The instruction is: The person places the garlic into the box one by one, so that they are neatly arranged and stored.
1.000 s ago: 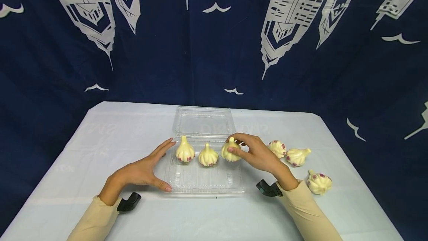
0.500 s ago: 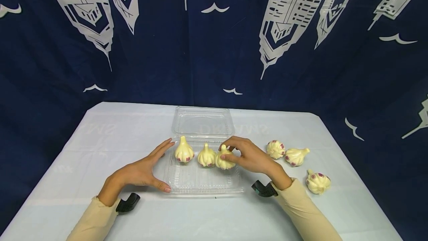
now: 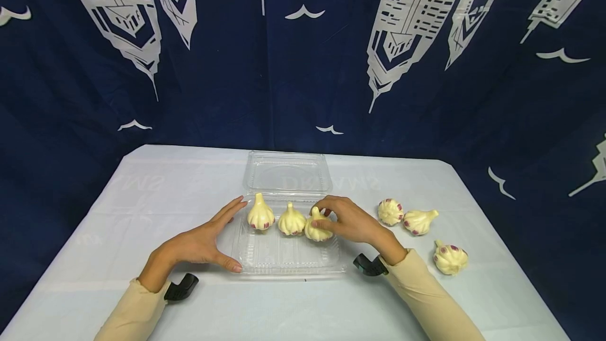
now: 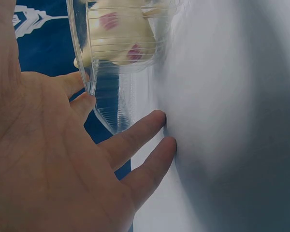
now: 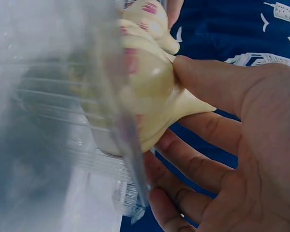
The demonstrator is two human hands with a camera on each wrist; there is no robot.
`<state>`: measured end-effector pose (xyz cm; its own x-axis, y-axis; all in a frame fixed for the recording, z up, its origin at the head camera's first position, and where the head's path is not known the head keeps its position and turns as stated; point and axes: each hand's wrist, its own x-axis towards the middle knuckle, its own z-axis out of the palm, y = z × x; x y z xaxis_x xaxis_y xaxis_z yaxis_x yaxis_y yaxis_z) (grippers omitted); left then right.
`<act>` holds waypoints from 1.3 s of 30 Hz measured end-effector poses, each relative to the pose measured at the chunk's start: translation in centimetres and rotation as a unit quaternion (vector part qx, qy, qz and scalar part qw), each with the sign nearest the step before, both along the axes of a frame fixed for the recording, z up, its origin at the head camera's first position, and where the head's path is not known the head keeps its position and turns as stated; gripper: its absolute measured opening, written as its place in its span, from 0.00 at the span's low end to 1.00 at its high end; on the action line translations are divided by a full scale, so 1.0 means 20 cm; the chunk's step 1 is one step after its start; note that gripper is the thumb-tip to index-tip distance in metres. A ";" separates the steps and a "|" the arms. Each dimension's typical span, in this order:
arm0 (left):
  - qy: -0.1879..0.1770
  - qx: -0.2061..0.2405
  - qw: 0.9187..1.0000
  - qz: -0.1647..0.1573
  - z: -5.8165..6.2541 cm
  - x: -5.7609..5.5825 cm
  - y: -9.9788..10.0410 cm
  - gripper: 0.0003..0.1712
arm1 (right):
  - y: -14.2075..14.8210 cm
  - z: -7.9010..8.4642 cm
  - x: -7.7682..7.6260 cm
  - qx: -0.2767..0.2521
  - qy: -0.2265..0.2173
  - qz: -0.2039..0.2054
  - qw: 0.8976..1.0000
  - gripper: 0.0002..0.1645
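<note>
A clear plastic clamshell container [image 3: 293, 259] lies with its lid folded back on the table. Three garlic bulbs stand in its tray: a left bulb [image 3: 261, 214], a middle bulb [image 3: 291, 221] and a right bulb [image 3: 317, 229]. My right hand [image 3: 352, 220] grips the right bulb between thumb and fingers, and the right wrist view shows this garlic bulb [image 5: 150, 92] behind the tray wall. At the tray's left side my left hand [image 3: 201, 241] is spread, thumb at the near corner. In the left wrist view its fingers [image 4: 150, 154] extend straight by the tray wall.
To the right of the container lie three more garlic bulbs: one at the back [image 3: 390, 211], one beside it [image 3: 420, 222] and one nearer [image 3: 451, 258]. The lid [image 3: 289, 171] stretches behind the tray. A dark blue printed cloth [image 3: 312, 78] hangs behind the white table.
My right hand has moved left and nearer with its garlic bulb, which now stands close beside the middle bulb. The middle bulb has shifted slightly left. My left hand has barely moved.
</note>
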<state>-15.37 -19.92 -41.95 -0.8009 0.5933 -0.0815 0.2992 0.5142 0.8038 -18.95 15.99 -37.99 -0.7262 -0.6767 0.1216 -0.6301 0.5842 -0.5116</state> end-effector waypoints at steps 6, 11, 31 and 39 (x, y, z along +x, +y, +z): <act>-0.002 0.000 1.000 0.002 0.00 0.00 0.01 0.78 | -0.01 -0.02 -0.02 0.000 0.026 -0.015 1.000 0.13; -0.006 -0.001 1.000 0.004 0.00 0.00 0.01 0.79 | -0.02 -0.03 -0.02 0.005 0.027 -0.031 0.999 0.13; 0.001 -0.006 1.000 -0.001 0.00 0.00 0.01 0.78 | -0.02 -0.03 -0.06 -0.018 0.043 -0.088 0.995 0.15; 0.002 -0.008 1.000 -0.001 -0.01 0.00 0.00 0.78 | -0.02 -0.04 -0.06 -0.023 0.059 -0.100 0.993 0.15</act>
<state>-15.43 -19.88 -42.14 -0.8005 0.5928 -0.0884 0.3028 0.5272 0.7940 -20.14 15.57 -38.83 -0.8246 -0.5113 0.2421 -0.5607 0.6819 -0.4697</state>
